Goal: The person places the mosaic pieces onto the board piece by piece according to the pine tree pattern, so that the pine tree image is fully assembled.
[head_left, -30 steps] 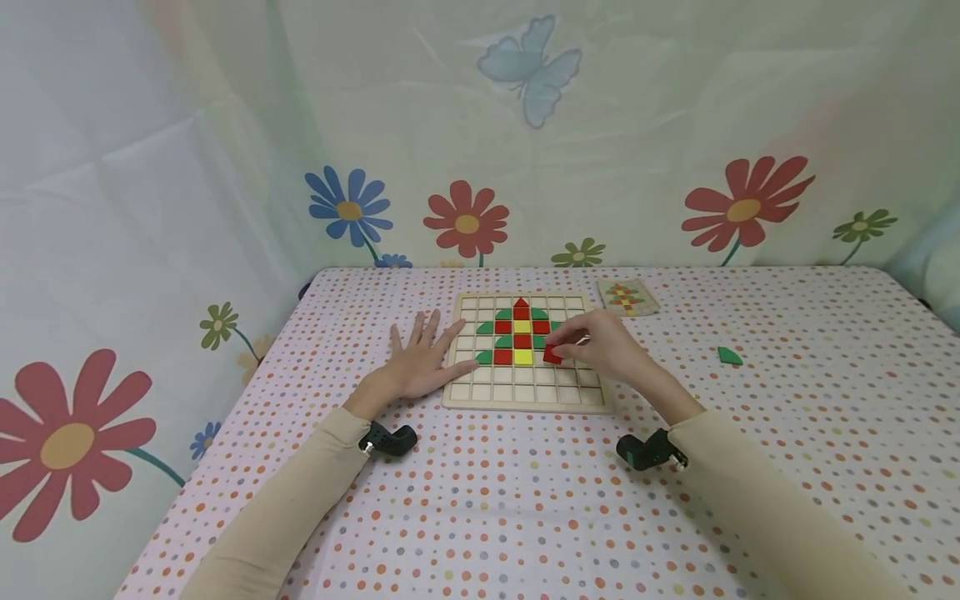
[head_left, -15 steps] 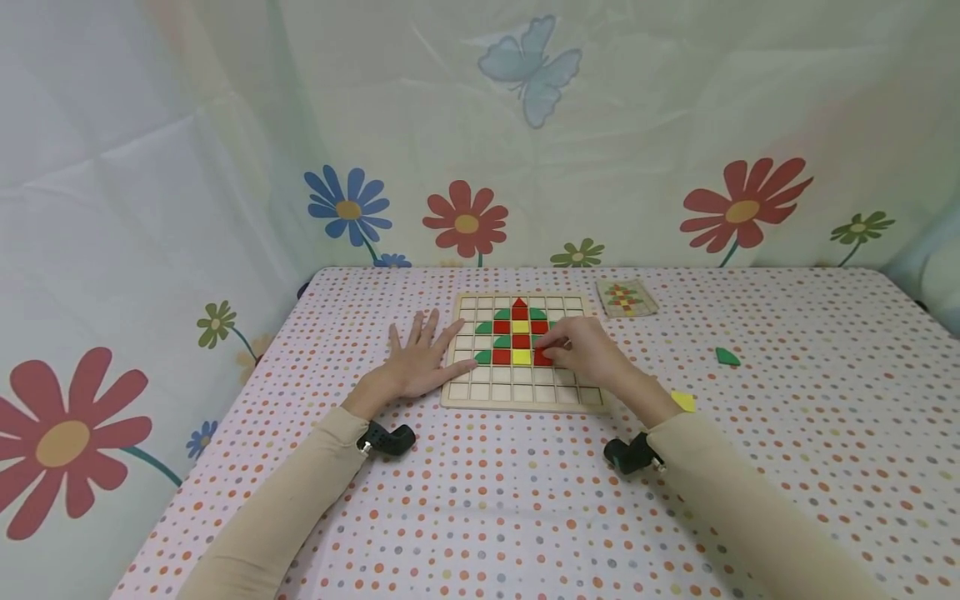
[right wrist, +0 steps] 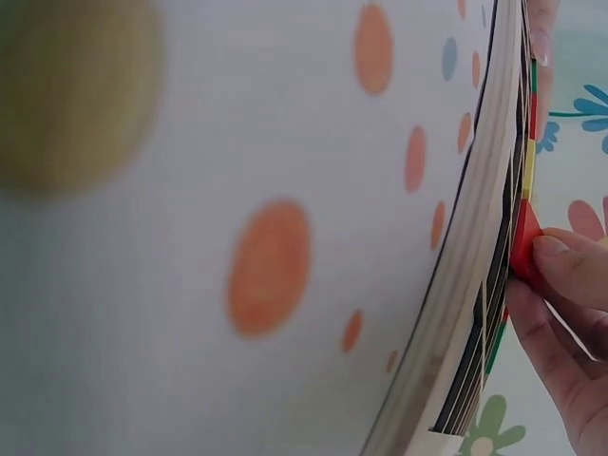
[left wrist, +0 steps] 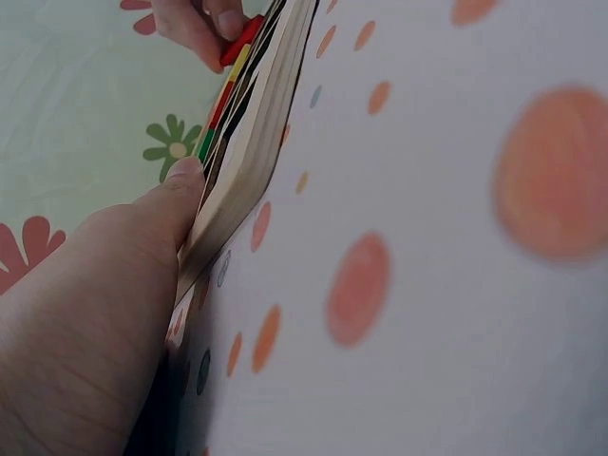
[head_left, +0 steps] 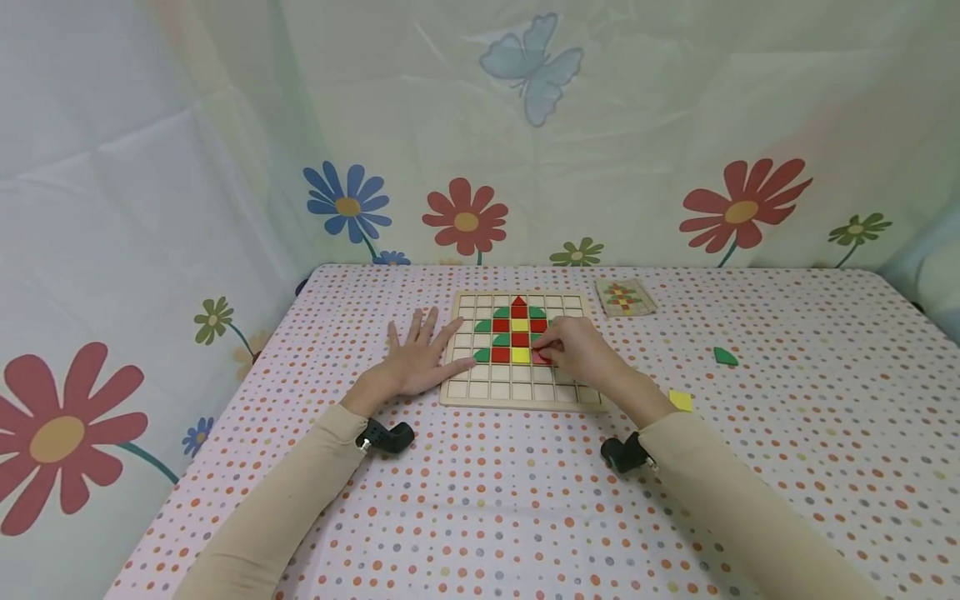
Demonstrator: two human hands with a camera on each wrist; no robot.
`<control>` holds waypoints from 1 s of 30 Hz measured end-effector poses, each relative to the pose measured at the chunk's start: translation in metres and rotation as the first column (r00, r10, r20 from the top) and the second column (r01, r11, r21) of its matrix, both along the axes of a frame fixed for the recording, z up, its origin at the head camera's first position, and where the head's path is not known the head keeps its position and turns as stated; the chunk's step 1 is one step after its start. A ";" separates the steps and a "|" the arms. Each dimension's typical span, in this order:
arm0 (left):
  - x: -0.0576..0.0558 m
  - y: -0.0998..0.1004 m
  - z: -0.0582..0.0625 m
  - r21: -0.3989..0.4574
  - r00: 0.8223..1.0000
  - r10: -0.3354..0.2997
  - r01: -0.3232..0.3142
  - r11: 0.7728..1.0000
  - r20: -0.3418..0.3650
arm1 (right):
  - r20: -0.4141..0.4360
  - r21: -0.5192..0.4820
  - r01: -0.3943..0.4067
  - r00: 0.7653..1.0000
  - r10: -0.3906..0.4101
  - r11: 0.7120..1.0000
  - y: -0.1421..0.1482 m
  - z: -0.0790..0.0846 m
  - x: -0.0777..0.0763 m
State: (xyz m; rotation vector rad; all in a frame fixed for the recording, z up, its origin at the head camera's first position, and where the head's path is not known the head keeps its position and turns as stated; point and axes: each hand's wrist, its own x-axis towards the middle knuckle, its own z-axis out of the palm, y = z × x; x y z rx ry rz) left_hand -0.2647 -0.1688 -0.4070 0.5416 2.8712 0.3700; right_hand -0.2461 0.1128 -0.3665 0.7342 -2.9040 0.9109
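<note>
A wooden grid board lies on the table, with red, yellow and green tiles set in its cells in a tree shape. My right hand pinches a red square tile between thumb and fingers, at the cell right of the lower yellow tile. In the right wrist view this red tile is tilted, one edge at the board and the other raised. Fingers spread, my left hand rests at the board's left side, its thumb on the frame beside a green tile.
A card picturing a similar tree lies behind the board to the right. On the dotted tablecloth, a loose green quarter-circle tile and a yellow square tile lie right of the board, the yellow one close by my right forearm.
My right hand has moved slightly left with the red tile, bringing it over the cell beside the yellow one. The loose yellow tile has come into view. My left hand stays put.
</note>
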 end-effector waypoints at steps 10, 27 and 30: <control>-0.001 0.001 0.002 0.010 1.000 0.000 0.000 1.000 0.005 | -0.033 0.083 -0.013 0.999 0.016 0.996 -0.002 0.002 -0.001; -0.002 0.001 -0.001 -0.004 1.000 0.005 -0.005 1.000 0.010 | 0.103 -0.056 0.035 0.994 -0.029 0.998 0.088 0.009 0.021; -0.002 0.000 -0.001 -0.001 1.000 0.003 -0.003 1.000 0.013 | 0.069 -0.006 0.102 0.992 -0.101 0.995 0.122 0.010 0.025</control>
